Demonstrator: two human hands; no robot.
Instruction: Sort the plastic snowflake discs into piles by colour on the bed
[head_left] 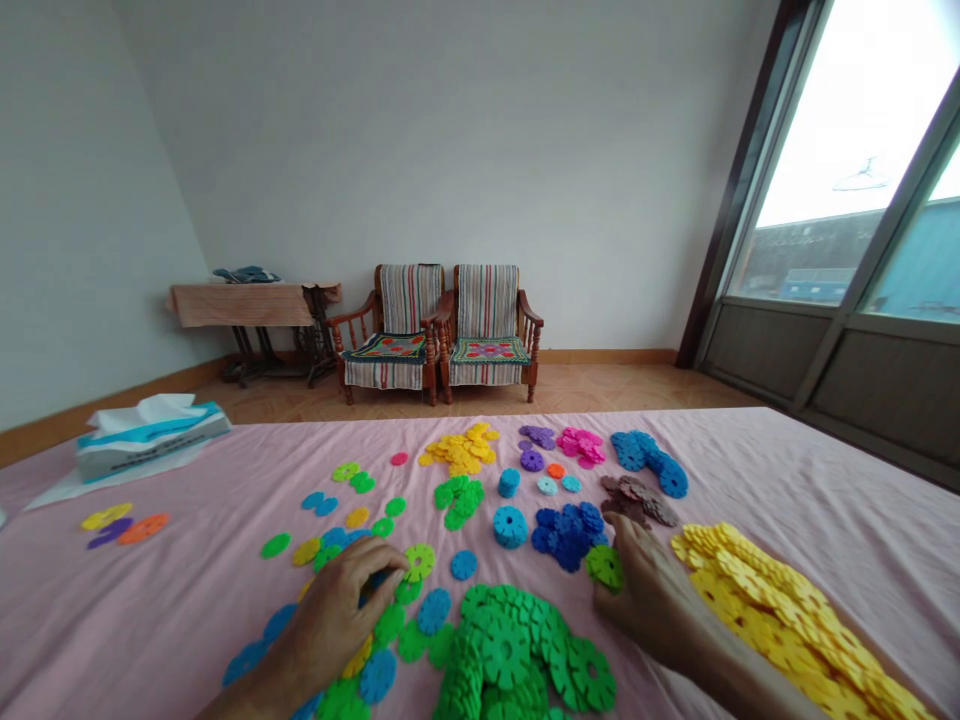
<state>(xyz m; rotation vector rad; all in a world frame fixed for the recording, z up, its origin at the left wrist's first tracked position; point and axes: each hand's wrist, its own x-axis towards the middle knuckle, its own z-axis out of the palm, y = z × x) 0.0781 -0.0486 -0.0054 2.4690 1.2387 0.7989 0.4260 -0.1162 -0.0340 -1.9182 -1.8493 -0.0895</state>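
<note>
My left hand is closed, its fingertips pinching the edge of a yellow-green notched plastic building disc. Below that hand lie scattered blue discs, green discs and yellow ones, partly hidden by it. On the right, my right hand grips another yellow-green disc between thumb and fingers. It is beside a dark blue pile and just in front of a brown pile. Between my forearms rises a large heap of green discs.
Long overlapping rows of yellow discs lie at the right. Farther back are a smaller yellow pile, a pink pile and blue stacks. A tissue box stands on the pink cloth. Two armchairs stand beyond.
</note>
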